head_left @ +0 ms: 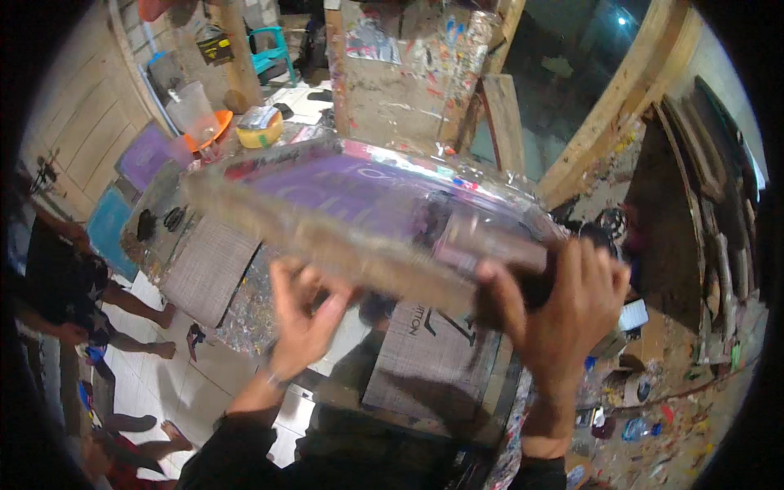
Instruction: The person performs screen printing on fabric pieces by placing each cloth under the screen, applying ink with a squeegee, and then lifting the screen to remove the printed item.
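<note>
A wooden screen-printing frame (343, 233) with purple mesh hangs tilted and motion-blurred above the worktable. My right hand (563, 310) grips its near right end, beside a blurred pinkish-brown piece (465, 249) lying on the mesh. My left hand (310, 318) is just under the near edge, thumb and curled fingers apart; whether the fingertips touch the wood is unclear. Beneath lie a grey woven board with dark printed marks (416, 367) and, to the left, a plain grey woven board (204, 265).
Two people's legs (139, 314) show at the left. Behind are an orange basin (212, 131), a yellow container (258, 135), purple (147, 155) and blue (114, 233) panels and a turquoise chair (269, 53). Stacked boards (702, 212) lean at the right. A paint-spattered surface (670, 433) holds small items.
</note>
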`<state>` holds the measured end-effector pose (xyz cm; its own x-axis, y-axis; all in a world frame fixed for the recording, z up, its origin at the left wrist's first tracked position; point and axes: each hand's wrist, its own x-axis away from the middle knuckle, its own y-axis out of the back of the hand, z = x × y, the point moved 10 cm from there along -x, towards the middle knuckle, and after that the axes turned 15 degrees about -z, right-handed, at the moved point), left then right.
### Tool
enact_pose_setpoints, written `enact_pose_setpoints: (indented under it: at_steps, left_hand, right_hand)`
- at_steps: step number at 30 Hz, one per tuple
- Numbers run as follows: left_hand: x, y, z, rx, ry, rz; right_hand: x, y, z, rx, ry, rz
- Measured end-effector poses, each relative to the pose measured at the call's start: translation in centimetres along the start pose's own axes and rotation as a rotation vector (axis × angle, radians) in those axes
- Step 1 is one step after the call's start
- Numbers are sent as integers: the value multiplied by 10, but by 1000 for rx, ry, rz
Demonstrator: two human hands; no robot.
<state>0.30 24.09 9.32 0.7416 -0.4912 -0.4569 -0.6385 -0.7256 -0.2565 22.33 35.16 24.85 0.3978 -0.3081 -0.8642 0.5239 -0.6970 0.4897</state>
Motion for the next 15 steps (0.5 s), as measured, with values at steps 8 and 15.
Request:
enact_pose_setpoints:
  at_steps: [8, 15]
  left_hand:
    - [-22, -126, 207, -1064, -389, 765]
    - [-1, -127, 190, -1022, -744, 755]
  right_hand:
    - [-129, -26, -40, -170, 19, -127]
    - [-169, -76, -84, -131, -204, 190]
